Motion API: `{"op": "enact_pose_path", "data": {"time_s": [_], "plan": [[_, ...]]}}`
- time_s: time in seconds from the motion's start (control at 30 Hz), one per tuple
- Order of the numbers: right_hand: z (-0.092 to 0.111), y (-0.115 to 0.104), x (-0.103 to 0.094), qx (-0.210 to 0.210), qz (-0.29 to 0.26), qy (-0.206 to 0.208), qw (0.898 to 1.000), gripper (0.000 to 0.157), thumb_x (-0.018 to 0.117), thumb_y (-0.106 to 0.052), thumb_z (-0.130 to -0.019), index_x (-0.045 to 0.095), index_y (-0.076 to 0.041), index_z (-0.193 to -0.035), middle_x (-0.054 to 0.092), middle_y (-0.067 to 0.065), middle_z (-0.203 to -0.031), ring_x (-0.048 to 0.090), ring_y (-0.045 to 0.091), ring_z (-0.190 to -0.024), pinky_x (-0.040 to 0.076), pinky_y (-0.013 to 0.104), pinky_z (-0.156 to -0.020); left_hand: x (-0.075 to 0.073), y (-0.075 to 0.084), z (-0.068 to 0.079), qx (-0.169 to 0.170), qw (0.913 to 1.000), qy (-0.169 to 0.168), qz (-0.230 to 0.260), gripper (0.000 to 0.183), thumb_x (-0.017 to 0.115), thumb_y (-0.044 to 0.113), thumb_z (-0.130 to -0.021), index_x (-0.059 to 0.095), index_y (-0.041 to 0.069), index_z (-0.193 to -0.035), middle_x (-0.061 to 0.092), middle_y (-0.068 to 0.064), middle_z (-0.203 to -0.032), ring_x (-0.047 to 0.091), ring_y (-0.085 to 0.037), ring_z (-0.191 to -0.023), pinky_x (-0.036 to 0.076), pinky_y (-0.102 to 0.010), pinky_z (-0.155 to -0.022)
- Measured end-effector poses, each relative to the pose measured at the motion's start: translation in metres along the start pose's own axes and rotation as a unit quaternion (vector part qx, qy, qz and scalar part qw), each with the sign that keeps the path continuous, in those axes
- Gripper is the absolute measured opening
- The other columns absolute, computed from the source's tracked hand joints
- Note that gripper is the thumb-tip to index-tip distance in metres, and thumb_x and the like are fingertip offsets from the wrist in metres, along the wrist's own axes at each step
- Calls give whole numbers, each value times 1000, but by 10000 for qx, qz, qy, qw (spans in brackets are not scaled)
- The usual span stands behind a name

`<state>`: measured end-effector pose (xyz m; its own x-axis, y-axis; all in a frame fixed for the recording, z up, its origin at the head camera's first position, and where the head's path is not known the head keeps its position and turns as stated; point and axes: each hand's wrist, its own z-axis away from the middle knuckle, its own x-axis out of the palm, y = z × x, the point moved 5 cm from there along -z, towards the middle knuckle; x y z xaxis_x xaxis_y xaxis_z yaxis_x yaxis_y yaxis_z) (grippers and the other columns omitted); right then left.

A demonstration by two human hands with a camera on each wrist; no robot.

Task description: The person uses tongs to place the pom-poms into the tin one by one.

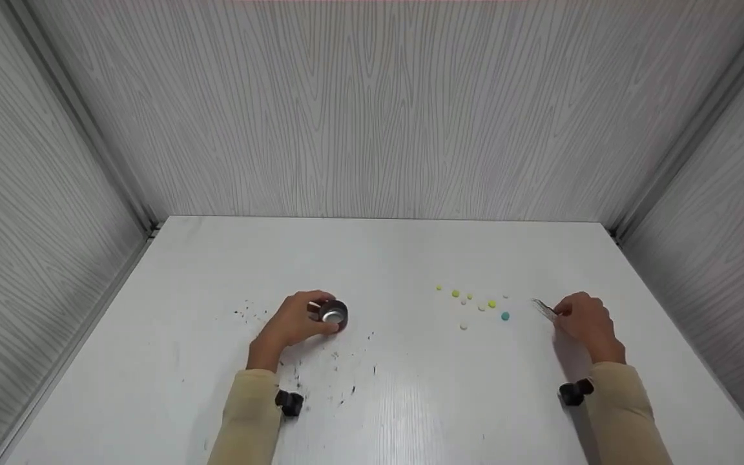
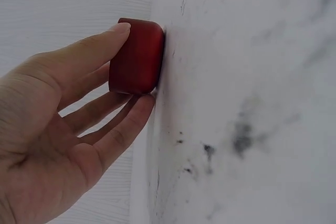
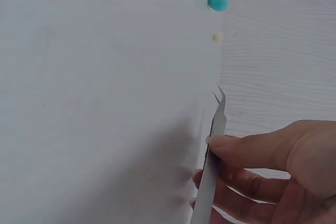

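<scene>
My left hand grips a small round cup, dark red outside and silvery inside, with thumb and fingers about its sides. In the left wrist view the red cup sits right at the table surface, its mouth away from the table. My right hand pinches a pair of metal tweezers between thumb and fingers. Their fine bent tips stand slightly apart with nothing between them. In the head view the tips point left, toward a blue fuzzy ball and several small yellow and whitish balls.
The white table carries dark specks and smudges around and below my left hand. Wood-grain panels close it in at the back and both sides. A small black camera is worn on each wrist.
</scene>
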<state>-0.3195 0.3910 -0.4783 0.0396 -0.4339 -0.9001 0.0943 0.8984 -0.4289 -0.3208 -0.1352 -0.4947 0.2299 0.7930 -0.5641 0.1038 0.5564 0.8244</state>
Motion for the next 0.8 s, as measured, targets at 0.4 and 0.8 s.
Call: {"op": "enact_pose_path", "data": {"time_s": [0.4,0.8], "plan": [[-1,-24,-4,-485,-666,394,9958,18,61,1,-97,69,10,-110,68,31,-110,65,40,-97,54,42,-78,2,-1,2,10,9997,181,138,55,85,10,-85,66,8,-137,67,-17,-136,66,-36,-123,53,-52,-106],[-3,-34,2,-527,-871,1032,9894,17,68,-5,-96,77,3,-107,75,25,-110,69,37,-96,50,28,-72,3,-1,2,-22,9998,205,54,54,84,11,-86,66,8,-137,67,-17,-137,66,-37,-124,53,-52,-106]]}}
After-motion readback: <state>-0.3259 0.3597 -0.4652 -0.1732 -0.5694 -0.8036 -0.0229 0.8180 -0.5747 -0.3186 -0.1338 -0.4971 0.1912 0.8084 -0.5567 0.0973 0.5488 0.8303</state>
